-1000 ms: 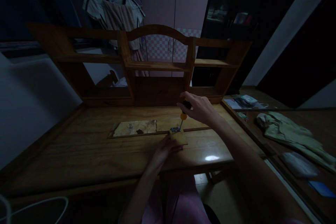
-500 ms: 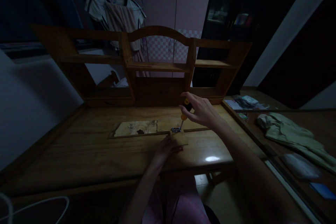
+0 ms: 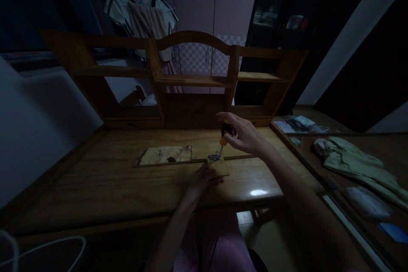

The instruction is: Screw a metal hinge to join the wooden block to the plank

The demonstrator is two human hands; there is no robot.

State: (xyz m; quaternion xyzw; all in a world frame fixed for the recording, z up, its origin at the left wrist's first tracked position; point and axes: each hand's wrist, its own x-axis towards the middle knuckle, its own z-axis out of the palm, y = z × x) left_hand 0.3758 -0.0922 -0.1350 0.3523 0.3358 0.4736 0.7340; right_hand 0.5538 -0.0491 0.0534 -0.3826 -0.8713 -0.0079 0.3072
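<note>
My right hand [image 3: 245, 135] is closed around the yellow and black handle of a screwdriver [image 3: 222, 140]. Its metal shaft slants down to a small metal fitting [image 3: 214, 157], possibly a hinge, at the far edge of a small wooden block [image 3: 219, 168]. With its fingers around the near left side of that block, my left hand [image 3: 203, 179] holds it on the wooden desk [image 3: 134, 191]. Whether the screwdriver's tip sits in a screw is too small to tell.
A worn, peeling strip [image 3: 165, 155] lies along the desk's middle. Behind rises a wooden shelf unit [image 3: 194, 80]. To the right are a light green garment [image 3: 353, 161], a clear plastic bag [image 3: 368, 201] and a blue flat item [image 3: 393, 231]. A white cable [image 3: 60, 241] curves at lower left.
My right hand's fingers have shifted and curled more closely around the screwdriver handle. The block, the fitting and my left hand stay nearly in place.
</note>
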